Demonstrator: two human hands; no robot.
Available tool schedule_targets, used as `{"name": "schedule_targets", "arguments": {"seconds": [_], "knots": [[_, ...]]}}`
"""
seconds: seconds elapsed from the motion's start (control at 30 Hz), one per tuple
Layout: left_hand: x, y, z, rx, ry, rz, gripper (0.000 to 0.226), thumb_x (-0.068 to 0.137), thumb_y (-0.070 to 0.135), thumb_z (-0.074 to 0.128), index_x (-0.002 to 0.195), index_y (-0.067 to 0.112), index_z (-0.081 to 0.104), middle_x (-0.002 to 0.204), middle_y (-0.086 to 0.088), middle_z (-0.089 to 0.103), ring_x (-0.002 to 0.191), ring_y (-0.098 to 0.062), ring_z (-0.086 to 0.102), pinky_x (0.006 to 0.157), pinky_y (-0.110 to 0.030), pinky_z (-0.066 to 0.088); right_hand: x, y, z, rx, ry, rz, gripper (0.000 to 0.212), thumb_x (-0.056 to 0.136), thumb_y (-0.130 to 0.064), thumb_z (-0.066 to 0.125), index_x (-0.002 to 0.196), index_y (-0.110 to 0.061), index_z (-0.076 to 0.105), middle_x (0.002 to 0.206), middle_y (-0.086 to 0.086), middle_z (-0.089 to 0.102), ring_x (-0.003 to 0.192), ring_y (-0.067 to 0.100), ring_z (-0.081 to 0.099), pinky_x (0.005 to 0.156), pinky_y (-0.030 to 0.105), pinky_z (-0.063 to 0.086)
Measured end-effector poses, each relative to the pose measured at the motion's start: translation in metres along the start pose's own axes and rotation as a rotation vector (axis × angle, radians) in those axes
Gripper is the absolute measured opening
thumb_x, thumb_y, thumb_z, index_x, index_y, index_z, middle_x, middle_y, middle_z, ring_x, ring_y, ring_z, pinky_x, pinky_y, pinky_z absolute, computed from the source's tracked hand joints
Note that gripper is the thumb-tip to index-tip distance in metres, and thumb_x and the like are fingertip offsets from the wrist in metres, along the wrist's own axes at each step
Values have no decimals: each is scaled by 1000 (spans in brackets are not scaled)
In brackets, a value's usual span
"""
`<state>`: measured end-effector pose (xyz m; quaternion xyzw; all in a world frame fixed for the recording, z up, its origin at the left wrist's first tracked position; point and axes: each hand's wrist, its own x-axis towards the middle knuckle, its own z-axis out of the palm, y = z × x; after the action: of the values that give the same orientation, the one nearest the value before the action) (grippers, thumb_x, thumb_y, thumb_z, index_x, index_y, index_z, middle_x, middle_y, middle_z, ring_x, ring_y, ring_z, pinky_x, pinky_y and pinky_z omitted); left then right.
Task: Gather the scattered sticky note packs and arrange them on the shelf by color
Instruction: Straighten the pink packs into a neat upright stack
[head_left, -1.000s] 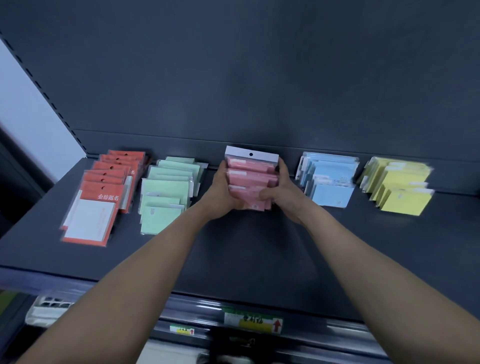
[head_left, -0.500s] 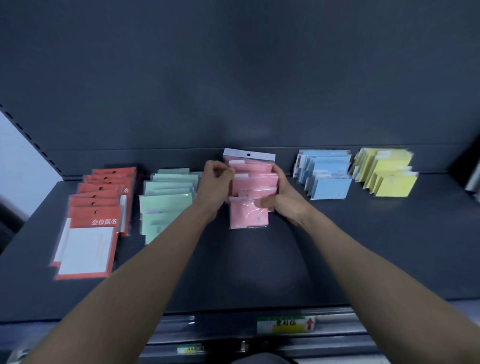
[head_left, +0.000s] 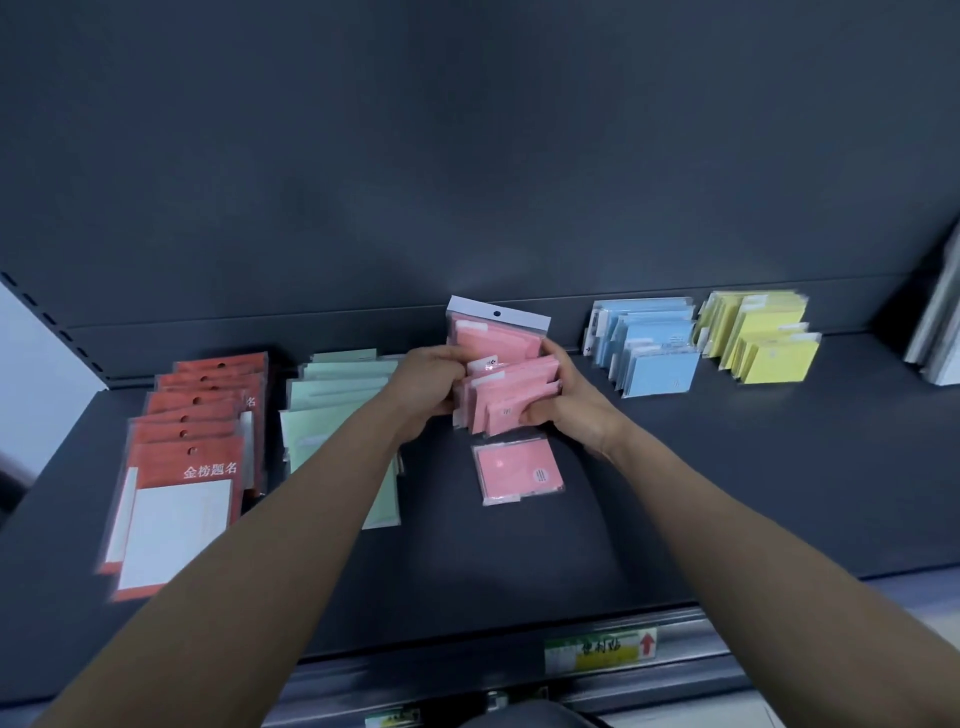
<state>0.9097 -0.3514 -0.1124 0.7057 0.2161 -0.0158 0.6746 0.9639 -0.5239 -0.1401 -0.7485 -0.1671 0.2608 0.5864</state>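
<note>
The pink packs (head_left: 506, 384) form a fanned bundle of clear-wrapped sleeves standing on edge at the middle of the shelf (head_left: 727, 493), close to the back panel (head_left: 467, 156). The rearmost sleeve is the tallest and has a white header with a punched hole. One single pink pack (head_left: 519, 470) lies flat on the shelf just in front of the bundle, apart from it, with a round dark mark at its lower right corner.

To the left of the pink packs lie the green packs (head_left: 337, 400) in an overlapping row. Further left are the red packs (head_left: 197, 415), whose front sleeve carries white characters and a white panel. To the right of the pink packs stand the blue packs (head_left: 649, 348), then the yellow packs (head_left: 763, 338), and at the far right a pale stack (head_left: 940, 338), cut off by the frame edge. A price label (head_left: 600, 649) sits on the shelf's front rail, below and right of the pink packs. The left forearm crosses over the front of the green packs.

The left hand (head_left: 426, 395) grips the bundle's left edge with curled fingers. The right hand (head_left: 566, 405) grips its right edge, fingers wrapped round the lower corner. Both arms are extended forward.
</note>
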Motion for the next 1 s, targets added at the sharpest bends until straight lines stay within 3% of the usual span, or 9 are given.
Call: {"name": "schedule_targets", "arguments": {"seconds": [0.17, 0.27, 0.37, 0.47, 0.7, 0.87, 1.0], "knots": [[5, -3, -5, 74, -131, -49, 36, 88, -9, 44, 109, 8, 67, 99, -9, 68, 84, -17, 60, 82, -33, 53, 2, -2, -2, 52, -44, 20, 99, 54, 6, 61, 140, -30, 28, 111, -4, 59, 101, 11, 55, 96, 30, 45], [11, -9, -3, 234, -13, 24, 24, 88, -3, 55, 108, 2, 68, 94, -10, 68, 78, -17, 60, 75, -30, 53, 3, -2, -3, 55, -71, 23, 97, 58, 11, 61, 141, -29, 28, 112, -3, 59, 104, 13, 53, 99, 32, 44], [8, -6, 0, 203, 102, 158, 18, 84, 5, 66, 101, 3, 69, 89, -5, 66, 72, -10, 58, 61, -12, 49, 6, -1, -6, 74, -82, 29, 92, 66, 20, 58, 140, -27, 30, 111, -2, 58, 105, 15, 52, 100, 33, 43], [11, -4, -3, 205, 244, 286, 17, 78, 7, 73, 94, 6, 67, 97, -3, 59, 79, -13, 55, 61, -7, 45, 8, -2, -6, 94, -77, 44, 92, 58, 10, 60, 138, -28, 35, 114, 0, 58, 108, 17, 53, 101, 34, 43], [12, -5, -5, 183, 213, 322, 13, 81, 2, 68, 85, 10, 59, 82, -3, 61, 72, -12, 53, 56, -8, 45, 11, 2, -9, 104, -79, 52, 74, 74, 22, 57, 126, -28, 39, 110, 2, 58, 105, 19, 56, 100, 36, 45], [10, 4, -12, 185, 365, 432, 25, 86, -7, 47, 81, 18, 45, 85, -5, 56, 75, -15, 48, 69, -26, 43, 16, -1, -9, 102, -45, 63, 61, 80, 13, 65, 124, -20, 41, 105, -2, 61, 95, 13, 60, 82, 26, 51], [3, 13, -19, 125, 458, 484, 16, 90, -3, 46, 92, 13, 42, 93, -6, 56, 81, -14, 50, 71, -23, 44, 22, -6, -10, 99, -8, 67, 58, 80, 11, 66, 125, -16, 41, 102, -3, 60, 92, 12, 60, 70, 19, 50]]}}
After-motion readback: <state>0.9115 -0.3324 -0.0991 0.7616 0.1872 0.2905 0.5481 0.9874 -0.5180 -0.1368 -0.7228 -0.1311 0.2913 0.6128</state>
